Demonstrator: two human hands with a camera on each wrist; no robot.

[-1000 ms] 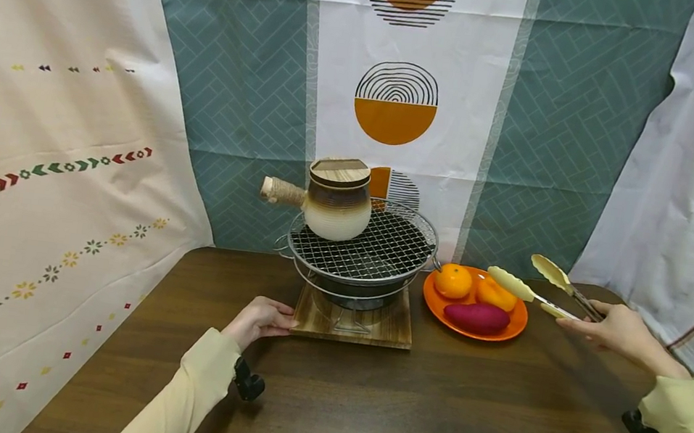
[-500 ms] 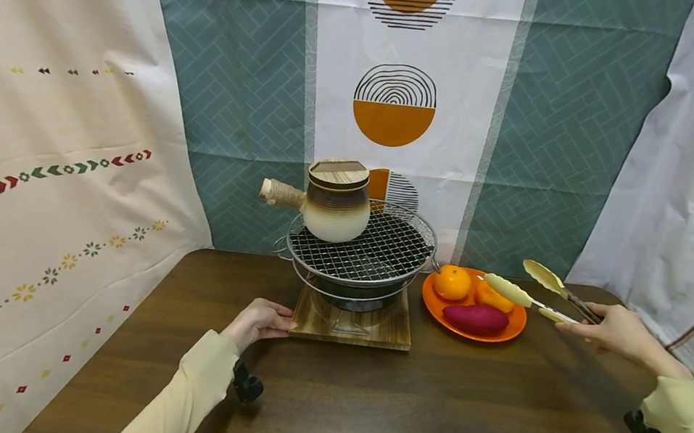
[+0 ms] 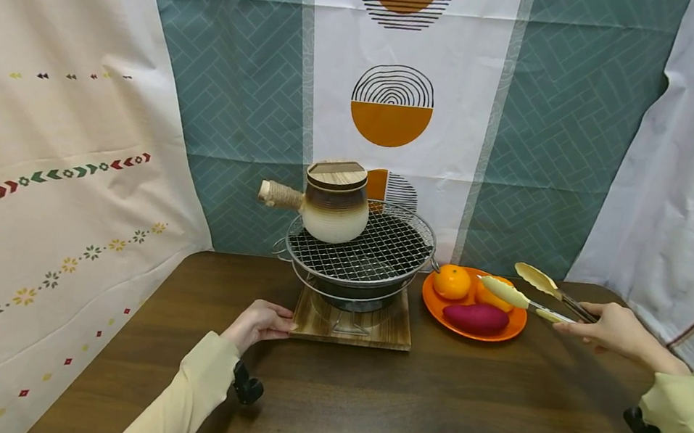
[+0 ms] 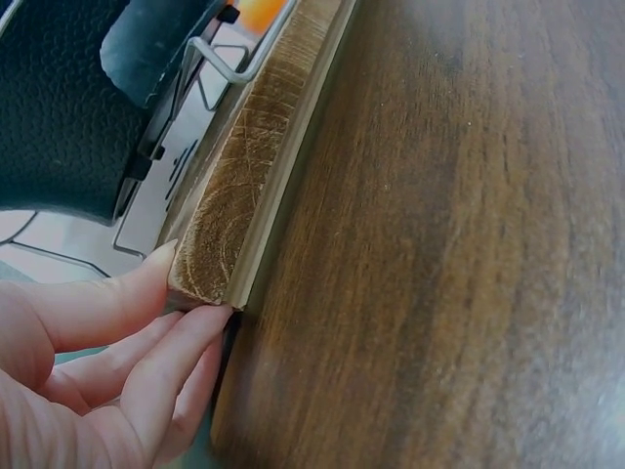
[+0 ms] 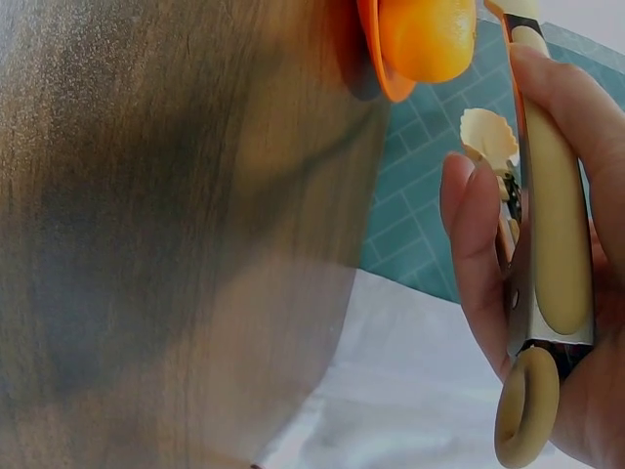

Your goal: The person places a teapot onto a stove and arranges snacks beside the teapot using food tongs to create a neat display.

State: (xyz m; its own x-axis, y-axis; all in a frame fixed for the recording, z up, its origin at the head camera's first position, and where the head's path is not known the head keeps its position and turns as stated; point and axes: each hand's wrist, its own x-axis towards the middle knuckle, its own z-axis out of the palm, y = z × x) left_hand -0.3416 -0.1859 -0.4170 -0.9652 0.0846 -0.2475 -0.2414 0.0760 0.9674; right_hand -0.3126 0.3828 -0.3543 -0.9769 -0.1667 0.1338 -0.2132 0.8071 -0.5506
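Observation:
At the front left corner of a square wooden board (image 3: 387, 333), my left hand (image 3: 259, 323) pinches the wood; in the left wrist view the thumb is on the upper edge and the fingers at the lower one. Yellow-tipped kitchen tongs (image 3: 505, 291) are held by my right hand (image 3: 624, 333), their arms spread apart. One tong tip overlaps an orange fruit (image 3: 495, 304) on an orange plate (image 3: 430, 309). A mandarin (image 3: 452, 282) and a purple sweet potato (image 3: 475, 319) lie on that plate too. In the right wrist view, the thumb and fingers grip the tongs' padded handle (image 5: 555, 215).
The board carries a round charcoal grill (image 3: 375, 253) with a wire mesh top. On the mesh sits a lidded clay pot (image 3: 334, 216), its rope-wrapped handle pointing left. Brown wooden table (image 3: 360, 416) extends in front. A patterned cloth (image 3: 258, 88) hangs behind.
My right hand has brought the tongs slightly left and lower, closer over the plate, with their arms still apart. My left hand stays at the board's corner.

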